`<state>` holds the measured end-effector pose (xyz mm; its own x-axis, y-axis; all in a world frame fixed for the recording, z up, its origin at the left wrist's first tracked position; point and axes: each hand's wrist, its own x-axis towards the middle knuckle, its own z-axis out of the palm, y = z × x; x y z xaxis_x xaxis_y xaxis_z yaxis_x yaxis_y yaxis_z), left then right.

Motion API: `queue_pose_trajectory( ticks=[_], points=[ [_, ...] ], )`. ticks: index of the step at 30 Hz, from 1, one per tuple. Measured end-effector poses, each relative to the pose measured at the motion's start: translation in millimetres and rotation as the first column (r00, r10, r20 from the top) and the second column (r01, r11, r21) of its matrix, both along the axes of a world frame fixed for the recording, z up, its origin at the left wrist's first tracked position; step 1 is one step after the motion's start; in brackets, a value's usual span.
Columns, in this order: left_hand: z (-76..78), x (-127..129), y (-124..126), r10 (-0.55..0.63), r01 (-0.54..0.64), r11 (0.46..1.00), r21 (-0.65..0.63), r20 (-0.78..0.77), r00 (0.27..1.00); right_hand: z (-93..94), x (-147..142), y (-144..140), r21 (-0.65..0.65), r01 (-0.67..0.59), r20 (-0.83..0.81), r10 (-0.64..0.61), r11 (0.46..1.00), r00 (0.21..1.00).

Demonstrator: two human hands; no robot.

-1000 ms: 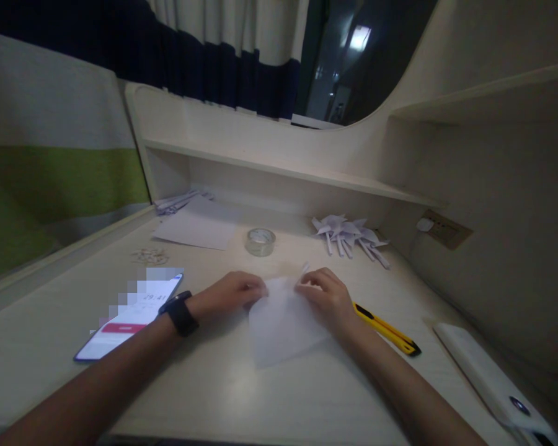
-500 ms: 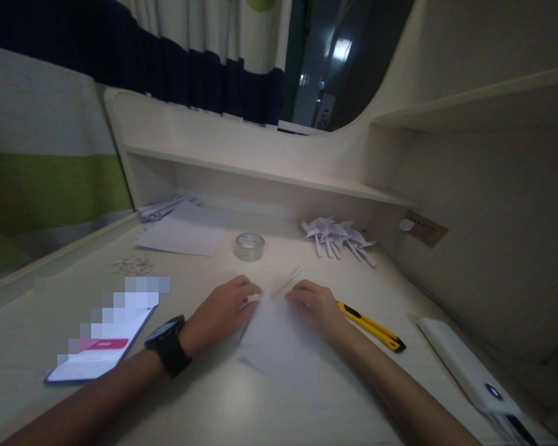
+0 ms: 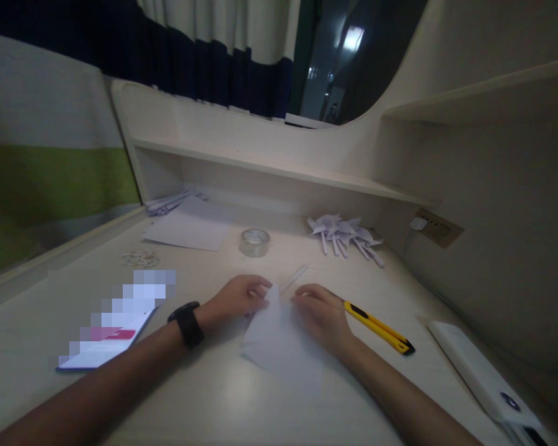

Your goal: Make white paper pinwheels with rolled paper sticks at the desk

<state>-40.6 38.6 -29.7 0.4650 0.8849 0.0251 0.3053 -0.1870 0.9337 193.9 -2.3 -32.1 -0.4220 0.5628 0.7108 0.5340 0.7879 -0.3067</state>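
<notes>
A partly folded sheet of white paper (image 3: 279,347) lies between my hands, with a narrow flap standing up near its top. My left hand (image 3: 239,300), with a black watch (image 3: 188,325) at the wrist, pinches the left edge of that flap. My right hand (image 3: 323,313) is curled over the paper's right side, its fingertips down on it. Its thumb is mostly hidden. Just past the fingertips lies a thin white paper strip (image 3: 296,279). A yellow box cutter (image 3: 379,328) lies to the right of my right hand.
Behind stands a roll of clear tape (image 3: 255,243). Paper pinwheels (image 3: 341,234) are piled back right; paper sheets (image 3: 190,226) and rolled sticks (image 3: 170,203) back left. Small scraps (image 3: 140,259) and a lit phone (image 3: 116,334) sit left, a white device (image 3: 478,371) right.
The view has shifted slightly, so everything sits a little further right. The paper's flap stands up more clearly by my left fingers. My right hand stays about where it was on the paper.
</notes>
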Motion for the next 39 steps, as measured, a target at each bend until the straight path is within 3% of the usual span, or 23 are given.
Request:
queue_pose_trajectory(
  ticks=[9, 17, 25, 29, 31, 34, 39],
  points=[
    [5.0, -4.7, -4.2, 0.088, -0.073, 0.955, 0.288, -0.042, 0.995, 14.3, -2.2, -12.2, 0.022, -0.082, 0.012, 0.082, 0.996, 0.997],
    [3.2, -6.4, -6.8, 0.061, -0.056, 0.971, 0.231, -0.016, 0.998, 16.2, -3.5, -12.4, 0.022, -0.121, 0.039, 0.12, 0.992, 0.992],
    [1.8, -10.7, -9.3, -0.089, 0.094, 0.983, 0.16, -0.038, 0.995, 4.4, -2.5, -1.4, -0.114, -0.038, -0.035, 0.035, 0.993, 0.999],
    [-2.8, -13.3, -6.7, -0.033, 0.039, 0.987, 0.155, -0.041, 0.999, 4.2, -3.7, 0.2, -0.135, -0.016, -0.102, 0.002, 0.991, 0.995],
    [-2.8, -13.0, -6.0, -0.02, 0.021, 0.99, 0.141, -0.01, 1.0, 7.1, -4.6, -2.8, -0.093, -0.005, -0.111, -0.005, 0.996, 0.994],
    [2.0, -11.2, -7.4, -0.064, 0.059, 0.993, 0.104, 0.046, 0.997, 13.1, -5.6, -11.7, 0.067, 0.001, -0.059, 0.003, 0.998, 0.998],
    [12.9, -8.6, -12.2, -0.067, 0.062, 0.996, 0.058, 0.078, 0.995, 20.1, -7.4, -27.9, 0.279, -0.03, 0.051, 0.016, 0.96, 0.999]
  ],
)
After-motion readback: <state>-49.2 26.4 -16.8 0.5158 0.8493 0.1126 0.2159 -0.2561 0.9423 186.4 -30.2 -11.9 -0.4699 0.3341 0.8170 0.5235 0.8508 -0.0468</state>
